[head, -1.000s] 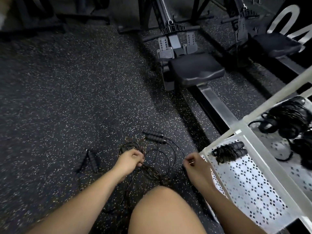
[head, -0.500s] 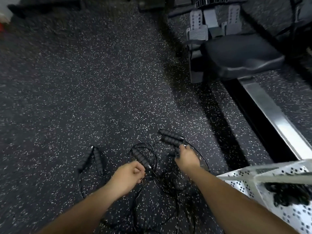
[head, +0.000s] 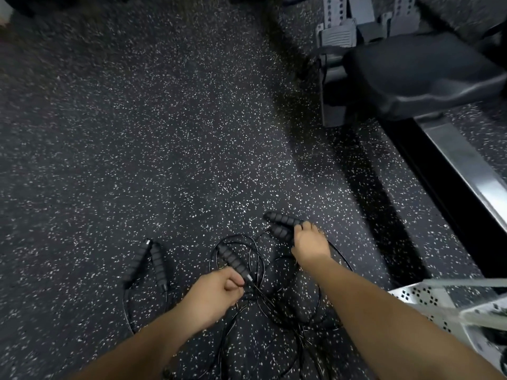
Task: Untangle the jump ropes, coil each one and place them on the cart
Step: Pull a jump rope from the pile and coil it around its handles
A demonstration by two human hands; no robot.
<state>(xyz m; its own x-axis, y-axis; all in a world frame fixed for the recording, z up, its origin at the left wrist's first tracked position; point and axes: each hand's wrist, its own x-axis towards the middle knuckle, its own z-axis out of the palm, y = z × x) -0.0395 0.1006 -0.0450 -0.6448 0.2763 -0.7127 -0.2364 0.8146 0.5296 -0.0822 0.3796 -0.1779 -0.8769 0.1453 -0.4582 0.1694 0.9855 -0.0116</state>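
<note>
A tangle of thin black jump-rope cords point(head: 277, 297) lies on the speckled floor in front of me. My left hand point(head: 212, 298) pinches a cord right at the end of one ribbed black handle point(head: 233, 260). My right hand point(head: 308, 242) lies over the near ends of a pair of black handles point(head: 279, 224), fingers curled down on them. Another pair of handles point(head: 149, 263) lies apart on the floor to the left. A corner of the white perforated cart point(head: 417, 294) shows at the lower right.
A rowing machine with a black seat point(head: 419, 72), grey footplates point(head: 337, 34) and a steel rail point(head: 466, 165) stands at the right. Dark speckled rubber floor point(head: 151, 133) stretches to the left and ahead.
My right hand left the cart side and reached forward onto the pair of handles. My view tipped down and left, so most of the cart dropped out of sight. My left hand kept its cord.
</note>
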